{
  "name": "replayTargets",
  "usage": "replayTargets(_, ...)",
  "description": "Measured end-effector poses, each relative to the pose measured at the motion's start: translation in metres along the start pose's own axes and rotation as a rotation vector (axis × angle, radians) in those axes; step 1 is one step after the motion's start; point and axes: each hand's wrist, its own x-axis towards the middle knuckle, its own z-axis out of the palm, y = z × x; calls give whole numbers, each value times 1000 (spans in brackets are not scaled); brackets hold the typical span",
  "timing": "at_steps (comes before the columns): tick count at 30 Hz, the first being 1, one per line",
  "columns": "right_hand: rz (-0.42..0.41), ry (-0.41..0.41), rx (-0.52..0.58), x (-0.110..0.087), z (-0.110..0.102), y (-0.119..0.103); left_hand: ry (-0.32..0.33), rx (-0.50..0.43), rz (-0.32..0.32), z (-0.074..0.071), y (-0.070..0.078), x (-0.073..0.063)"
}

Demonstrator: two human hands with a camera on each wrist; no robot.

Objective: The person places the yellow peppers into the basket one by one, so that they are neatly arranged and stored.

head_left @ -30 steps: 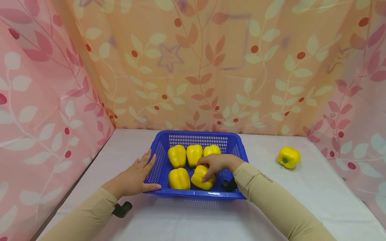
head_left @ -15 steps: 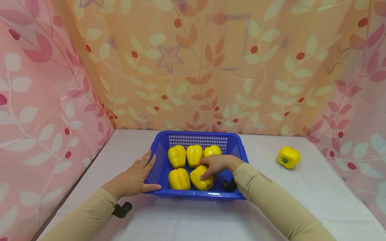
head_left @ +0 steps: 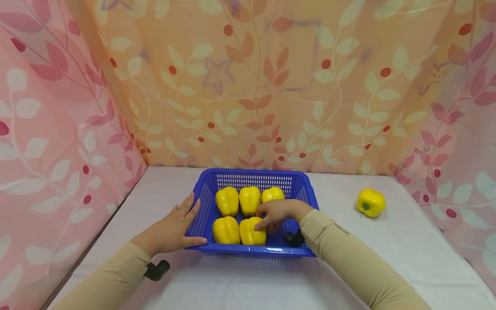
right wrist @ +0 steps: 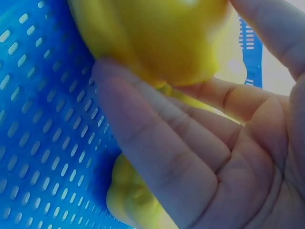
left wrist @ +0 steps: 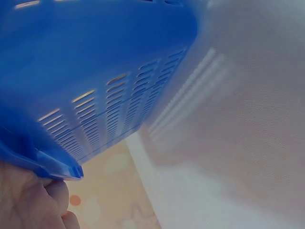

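In the head view a blue plastic basket (head_left: 271, 249) holds several yellow bell peppers. My left hand (head_left: 170, 228) lies with straight, spread fingers against the basket's left side, its thumb on the front rim. Inside the basket, my right hand (head_left: 277, 213) holds the front-row yellow bell pepper (head_left: 252, 234) between thumb and fingers. That pepper sits against another bell pepper (head_left: 226, 230) on its left. In the right wrist view my fingers (right wrist: 167, 157) pass under the held pepper (right wrist: 157, 43), and the thumb touches its side.
One more yellow bell pepper (head_left: 370, 202) lies on the white tablecloth (head_left: 337, 189), right of the basket. Three bell peppers form the basket's back row, including the middle one (head_left: 249, 200). Patterned curtains (head_left: 248, 86) stand behind and at both sides.
My right hand has turned and shifted the held bell pepper leftward, nudging the front-left pepper slightly left. The left hand stays in place.
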Motion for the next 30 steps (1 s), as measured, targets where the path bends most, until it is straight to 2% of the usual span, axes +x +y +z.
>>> replayTargets(6, -15, -17, 7, 0, 0, 0, -6, 3, -10, 0, 0, 0)
replayTargets(13, -36, 52, -16, -3, -3, -3, -5, 4, -7, -1, 0, 0)
replayTargets(18, -85, 96, -38, -6, -7, -5, -6, -5, -6, 0, 0, 0)
replayTargets(26, -160, 114, 18, -15, -17, -5, -2, -10, -1, 0, 0, 0)
replayTargets(30, -169, 118, 38, -19, -22, -3, 0, -12, 0, 0, 0, 0)
